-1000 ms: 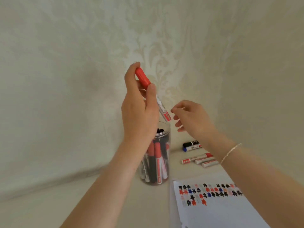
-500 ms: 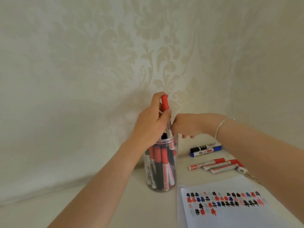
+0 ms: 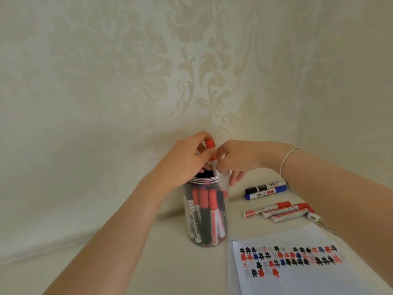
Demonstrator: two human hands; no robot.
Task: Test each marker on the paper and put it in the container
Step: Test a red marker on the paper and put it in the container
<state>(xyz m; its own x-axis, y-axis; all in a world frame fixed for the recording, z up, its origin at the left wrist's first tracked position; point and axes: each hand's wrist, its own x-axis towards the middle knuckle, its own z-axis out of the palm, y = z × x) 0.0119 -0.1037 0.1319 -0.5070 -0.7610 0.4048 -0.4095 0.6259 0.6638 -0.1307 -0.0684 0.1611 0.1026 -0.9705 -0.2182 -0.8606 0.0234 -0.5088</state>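
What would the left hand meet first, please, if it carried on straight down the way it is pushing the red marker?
Most likely the caps of the markers already standing in the clear container: the left hand holds the red marker just above its mouth. Depth is hard to judge.

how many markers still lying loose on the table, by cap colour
red-capped markers: 3
black-capped marker: 1
blue-capped marker: 1
total: 5 lying on the table

Single head camera, wide-angle, looks forward and down from close above worktop [image 3: 102,271]; faces patterned wall [image 3: 127,81]; forearms enter from bottom.
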